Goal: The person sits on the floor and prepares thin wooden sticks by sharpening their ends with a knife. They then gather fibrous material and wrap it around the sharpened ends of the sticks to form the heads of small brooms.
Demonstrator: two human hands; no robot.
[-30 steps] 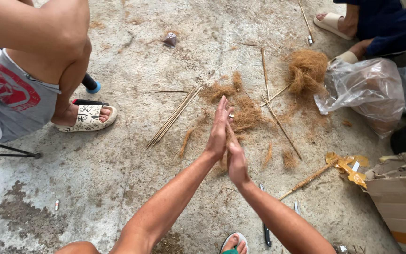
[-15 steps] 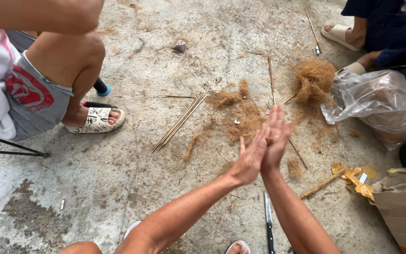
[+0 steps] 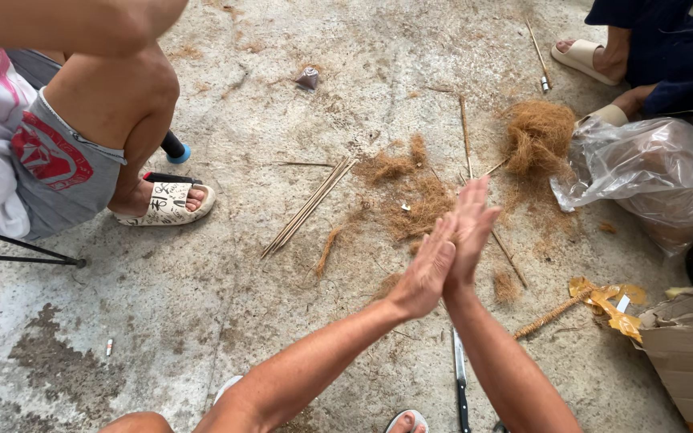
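Palms pressed flat over loose brown fibre

The left hand (image 3: 427,273) and right hand (image 3: 468,232) meet palm to palm; anything between them is hidden. Scattered fibre (image 3: 415,196) lies just beyond, thin sticks (image 3: 308,207) further left.

Both forearms are bare from the lower edge of the frame up to the wrists: no sleeves, no watch, no bracelet shows on either. The left hand (image 3: 427,273) and the right hand (image 3: 468,232) are bare too, without gloves or rings on the sides that face the camera. The fingers (image 3: 475,200) are long and slim with short nails. At the bottom edge the rounded toe ends of 2 pale sandals (image 3: 407,420) peek out, 1 under each arm, the right one with a green rim.
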